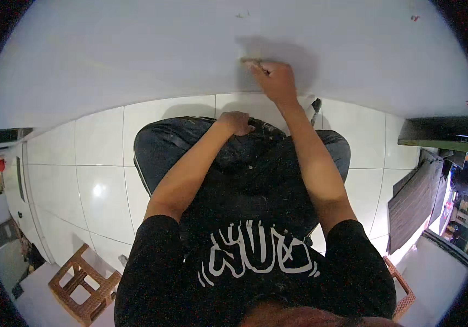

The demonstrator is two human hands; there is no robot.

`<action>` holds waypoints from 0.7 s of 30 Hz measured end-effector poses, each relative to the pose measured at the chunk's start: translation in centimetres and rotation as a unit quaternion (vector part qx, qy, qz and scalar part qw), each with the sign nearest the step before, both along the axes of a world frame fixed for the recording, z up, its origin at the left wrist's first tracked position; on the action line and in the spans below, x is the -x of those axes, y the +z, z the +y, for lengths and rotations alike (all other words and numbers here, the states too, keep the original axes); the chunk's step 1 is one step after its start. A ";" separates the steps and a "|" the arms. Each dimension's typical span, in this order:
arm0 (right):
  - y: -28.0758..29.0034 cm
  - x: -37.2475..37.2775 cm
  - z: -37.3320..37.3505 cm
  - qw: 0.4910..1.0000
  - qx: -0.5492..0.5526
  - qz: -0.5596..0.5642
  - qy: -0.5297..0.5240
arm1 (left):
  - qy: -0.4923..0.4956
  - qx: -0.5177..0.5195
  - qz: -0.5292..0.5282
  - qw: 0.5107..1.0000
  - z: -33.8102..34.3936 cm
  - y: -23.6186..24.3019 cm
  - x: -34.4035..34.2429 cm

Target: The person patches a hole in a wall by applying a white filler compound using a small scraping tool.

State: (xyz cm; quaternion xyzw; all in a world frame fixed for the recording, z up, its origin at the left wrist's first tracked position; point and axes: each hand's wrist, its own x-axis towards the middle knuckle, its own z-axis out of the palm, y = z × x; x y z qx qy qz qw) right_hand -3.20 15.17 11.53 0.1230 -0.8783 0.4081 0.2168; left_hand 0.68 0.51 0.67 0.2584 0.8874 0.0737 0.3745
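In front of me rises a pale wall (152,65). My right hand (277,82) is raised to it, fingers closed in a pinch at the surface. A small thin strip (248,60) shows at the fingertips, lying close against the wall; its kind is too small to make out. The hand's shadow falls on the wall around it. Lower down, my left hand (236,123) rests on my dark trousers (176,139), back upward, thumb apart from the loosely bent fingers. Nothing shows in it, though the fingertips are partly hidden.
My crossed legs rest on white floor tiles (100,188). Beside my right knee stands a slim dark-ended object (315,106). Brown woven-pattern plastic stools stand behind me, left (84,283) and right (403,289). A dark grey panel (416,201) leans at the right, near an opening.
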 end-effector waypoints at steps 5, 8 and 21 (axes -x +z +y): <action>2.3 -0.7 -1.0 0.998 0.053 -0.015 0.015 | -0.001 0.013 -0.020 1.000 -0.5 -0.5 0.2; 1.3 -0.1 -0.6 0.997 -0.015 -0.070 0.015 | -0.003 0.008 -0.012 1.000 -0.5 -1.5 0.3; -0.1 0.1 -0.9 0.998 -0.060 0.025 -0.012 | 0.011 0.002 -0.011 1.000 -0.5 -0.8 0.1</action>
